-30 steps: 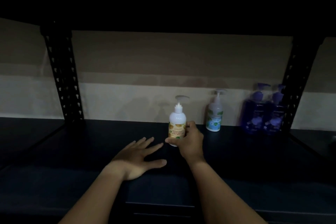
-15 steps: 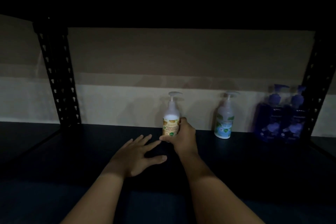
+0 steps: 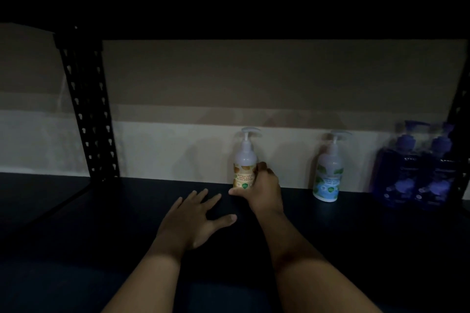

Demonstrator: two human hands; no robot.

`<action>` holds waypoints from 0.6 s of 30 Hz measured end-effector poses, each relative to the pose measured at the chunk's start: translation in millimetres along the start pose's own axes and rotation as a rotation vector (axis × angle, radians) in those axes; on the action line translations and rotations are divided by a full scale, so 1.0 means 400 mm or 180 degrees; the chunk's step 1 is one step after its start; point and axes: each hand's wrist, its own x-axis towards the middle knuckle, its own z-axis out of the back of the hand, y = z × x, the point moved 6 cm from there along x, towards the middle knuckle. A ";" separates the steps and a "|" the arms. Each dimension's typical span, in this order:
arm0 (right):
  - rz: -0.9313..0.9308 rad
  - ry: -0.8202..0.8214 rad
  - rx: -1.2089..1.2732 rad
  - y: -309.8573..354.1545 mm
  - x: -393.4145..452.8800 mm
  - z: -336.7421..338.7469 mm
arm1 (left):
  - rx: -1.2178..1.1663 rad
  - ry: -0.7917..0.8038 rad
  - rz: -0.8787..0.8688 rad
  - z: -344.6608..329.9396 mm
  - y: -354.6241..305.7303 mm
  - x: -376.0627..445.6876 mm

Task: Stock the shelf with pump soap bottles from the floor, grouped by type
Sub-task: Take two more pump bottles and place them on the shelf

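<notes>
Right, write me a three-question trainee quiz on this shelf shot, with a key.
1. True or false: the left hand is holding a bottle.
2. Which bottle is in the right hand's grip?
A. the orange-label bottle
B. the blue-label bottle
C. one of the purple bottles
3. Fill in: the purple bottles stand at the ____ end of the shelf.

Key
1. False: it lies flat and open on the shelf.
2. A: fingers wrap its lower body while it stands upright by the back wall.
3. Right, side by side, past the blue-label bottle.
</notes>
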 end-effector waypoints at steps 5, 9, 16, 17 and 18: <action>-0.0039 0.0020 -0.0109 0.004 0.005 -0.003 | 0.0031 0.0006 0.0094 0.001 0.008 0.003; -0.0074 0.0110 -0.0040 0.008 0.005 -0.011 | 0.0070 0.0000 0.0190 0.005 0.013 0.001; -0.0153 0.0080 0.0171 -0.017 -0.004 -0.026 | 0.0117 0.0011 0.0211 0.004 0.014 -0.002; -0.0139 0.0083 0.0148 -0.021 -0.001 -0.027 | 0.0122 0.0018 0.0218 0.004 0.013 -0.002; -0.0134 0.0101 0.0119 -0.022 0.001 -0.027 | 0.0122 0.0027 0.0220 0.004 0.012 -0.002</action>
